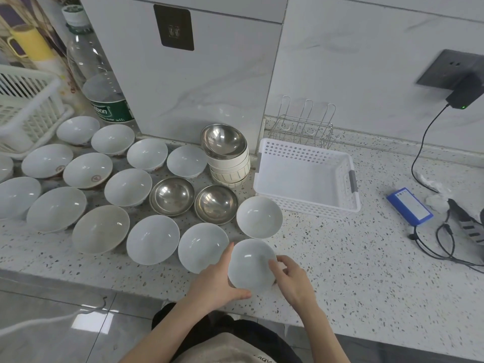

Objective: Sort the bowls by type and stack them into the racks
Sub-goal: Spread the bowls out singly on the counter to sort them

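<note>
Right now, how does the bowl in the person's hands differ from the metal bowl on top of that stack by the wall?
The white bowl is glazed ceramic; the steel bowl is shiny metal. The white bowl is gripped between the left hand and right hand near the counter's front edge; the steel bowl sits tilted on a stack of striped bowls. Both are round, empty and open side up.

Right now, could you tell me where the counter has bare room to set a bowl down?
Bare counter lies right of both hands holding the white bowl, between the white basket and the blue pack. Left of the basket it is crowded: white bowls rim to rim, steel bowls among them.
</note>
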Demonstrator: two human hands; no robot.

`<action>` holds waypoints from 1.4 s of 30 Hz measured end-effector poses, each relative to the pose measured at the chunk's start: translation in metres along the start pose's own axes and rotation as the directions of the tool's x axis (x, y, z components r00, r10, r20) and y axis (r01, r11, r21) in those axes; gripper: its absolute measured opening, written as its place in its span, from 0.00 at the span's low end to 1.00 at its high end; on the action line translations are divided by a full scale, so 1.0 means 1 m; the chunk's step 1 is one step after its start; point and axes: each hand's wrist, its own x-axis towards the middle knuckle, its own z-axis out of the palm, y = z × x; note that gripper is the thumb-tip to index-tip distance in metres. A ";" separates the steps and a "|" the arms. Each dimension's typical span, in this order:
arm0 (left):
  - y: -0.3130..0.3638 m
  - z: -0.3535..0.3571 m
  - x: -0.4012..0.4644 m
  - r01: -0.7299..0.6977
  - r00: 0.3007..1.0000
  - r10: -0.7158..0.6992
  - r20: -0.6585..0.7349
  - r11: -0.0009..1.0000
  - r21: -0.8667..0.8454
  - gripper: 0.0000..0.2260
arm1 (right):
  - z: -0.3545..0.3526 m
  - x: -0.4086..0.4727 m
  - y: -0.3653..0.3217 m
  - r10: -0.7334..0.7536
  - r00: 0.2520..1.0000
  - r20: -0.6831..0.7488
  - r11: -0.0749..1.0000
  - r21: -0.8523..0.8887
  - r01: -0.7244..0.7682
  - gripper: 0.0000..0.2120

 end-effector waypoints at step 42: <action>-0.009 -0.262 0.153 0.014 0.998 -0.059 -0.038 0.696 -0.717 0.07 | 0.011 0.070 -0.215 0.057 0.928 -0.368 0.991 0.137 -0.006 0.20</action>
